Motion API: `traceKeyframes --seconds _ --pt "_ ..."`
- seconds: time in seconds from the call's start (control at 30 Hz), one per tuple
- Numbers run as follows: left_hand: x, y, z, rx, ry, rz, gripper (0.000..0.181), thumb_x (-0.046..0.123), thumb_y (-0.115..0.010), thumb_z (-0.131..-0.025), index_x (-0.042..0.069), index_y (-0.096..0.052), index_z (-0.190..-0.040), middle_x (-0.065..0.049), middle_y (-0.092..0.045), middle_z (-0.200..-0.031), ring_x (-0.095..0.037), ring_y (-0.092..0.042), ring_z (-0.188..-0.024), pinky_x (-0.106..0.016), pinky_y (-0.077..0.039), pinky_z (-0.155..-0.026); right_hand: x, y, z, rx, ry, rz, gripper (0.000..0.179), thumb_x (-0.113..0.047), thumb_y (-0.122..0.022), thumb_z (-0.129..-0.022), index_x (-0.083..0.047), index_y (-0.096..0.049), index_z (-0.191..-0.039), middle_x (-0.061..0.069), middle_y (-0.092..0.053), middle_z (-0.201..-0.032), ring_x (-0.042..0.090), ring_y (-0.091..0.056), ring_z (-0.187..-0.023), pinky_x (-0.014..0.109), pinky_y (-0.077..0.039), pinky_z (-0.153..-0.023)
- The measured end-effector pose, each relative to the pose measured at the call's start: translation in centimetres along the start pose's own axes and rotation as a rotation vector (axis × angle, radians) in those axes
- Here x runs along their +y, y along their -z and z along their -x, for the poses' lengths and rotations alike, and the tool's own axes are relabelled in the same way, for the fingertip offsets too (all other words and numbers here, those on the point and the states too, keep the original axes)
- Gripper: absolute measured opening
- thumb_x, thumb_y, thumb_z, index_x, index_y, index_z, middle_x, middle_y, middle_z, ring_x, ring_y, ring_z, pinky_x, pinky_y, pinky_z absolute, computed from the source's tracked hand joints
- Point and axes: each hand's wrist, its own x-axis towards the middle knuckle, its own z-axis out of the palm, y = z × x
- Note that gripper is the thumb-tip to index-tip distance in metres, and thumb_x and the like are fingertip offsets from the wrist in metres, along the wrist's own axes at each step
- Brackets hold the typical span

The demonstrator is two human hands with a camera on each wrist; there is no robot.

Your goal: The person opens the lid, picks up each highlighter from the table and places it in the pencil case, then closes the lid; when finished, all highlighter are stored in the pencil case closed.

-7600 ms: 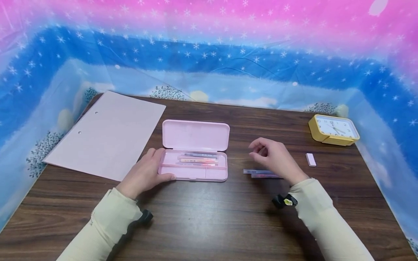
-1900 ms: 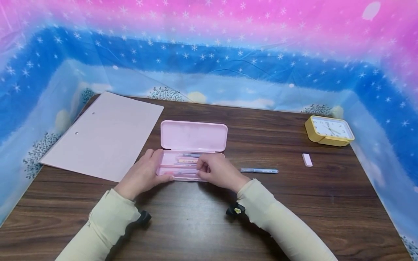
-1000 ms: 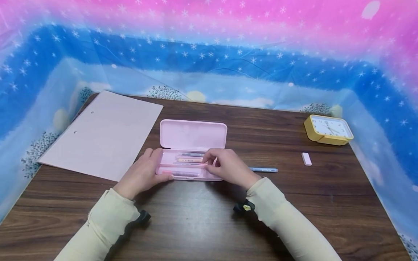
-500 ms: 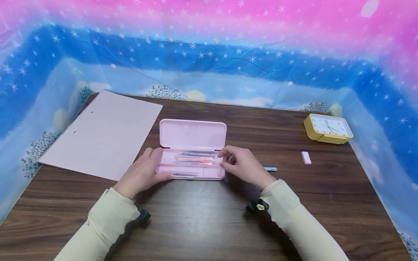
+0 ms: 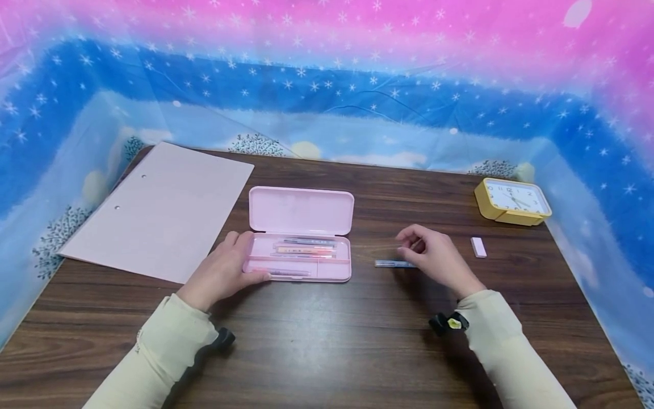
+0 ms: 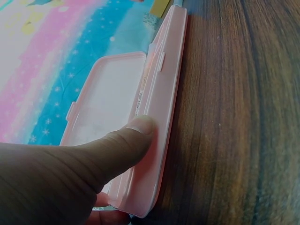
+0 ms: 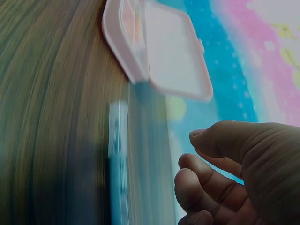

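A pink pencil case [image 5: 332,272] lies with its lid raised on the table. My left hand [image 5: 225,272] grips its left end, the thumb [image 6: 136,131] against the front wall and the fingers behind. Several pens [image 5: 306,250] lie in its back compartment, and one pinkish pen [image 5: 288,272] lies in the long front compartment. To the right of the case, a blue pen with a clear cap [image 5: 390,263] rests on the wood, partly hidden in the head view by my right hand [image 5: 434,253]. That hand hovers over it with fingers loosely bent, holding nothing; the right wrist view shows a gap to the pen [image 7: 118,164].
A small white eraser [image 5: 478,247] lies right of my right hand. Behind it stands a yellow alarm clock [image 5: 513,201]. On the left is a large pale sheet or folder with two holes [image 5: 168,210]. A patterned cloth [image 5: 327,85] hangs around the table's back and sides.
One of two pens on the table has gone into the front compartment. My right hand has since left the case and moved right, over the blue pen. My left hand stays on the case.
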Motion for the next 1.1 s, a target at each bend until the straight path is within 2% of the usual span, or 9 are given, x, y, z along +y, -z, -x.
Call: traceKeyframes --seconds 0.33,0.67,1.1 --pt "-0.1 0.0 0.2 0.006 -0.013 0.004 0.079 0.039 -0.084 -0.076 -0.001 -0.046 -0.132 -0.017 -0.050 -0.102 -0.027 -0.047 -0.089 -0.040 -0.042 -0.077 3.9 1.7 1.3 0.034 -0.096 0.040 0.016 -0.017 -0.068 -0.093 -0.012 -0.066 -0.108 0.004 -0.067 -0.092 0.019 -0.059 -0.079 0.030 -0.049 -0.068" --pt "-0.1 -0.1 0.2 0.013 -0.020 0.005 0.080 0.038 -0.084 -0.076 -0.002 -0.046 -0.133 -0.017 -0.050 -0.103 -0.028 -0.047 -0.090 -0.041 -0.042 -0.079 6.1 2.1 2.3 -0.006 -0.134 0.060 0.014 -0.017 -0.068 -0.092 -0.011 -0.066 -0.105 0.003 -0.064 -0.086 0.017 -0.057 -0.073 0.029 -0.047 -0.066" --pt "-0.2 -0.2 0.1 0.027 -0.030 0.007 0.079 0.038 -0.085 -0.075 -0.002 -0.046 -0.131 -0.015 -0.050 -0.100 -0.026 -0.046 -0.087 -0.038 -0.041 -0.076 6.3 1.2 2.2 -0.073 -0.045 0.141 0.009 -0.011 -0.071 -0.089 -0.012 -0.067 -0.097 -0.003 -0.063 -0.077 0.012 -0.053 -0.068 0.027 -0.043 -0.064"
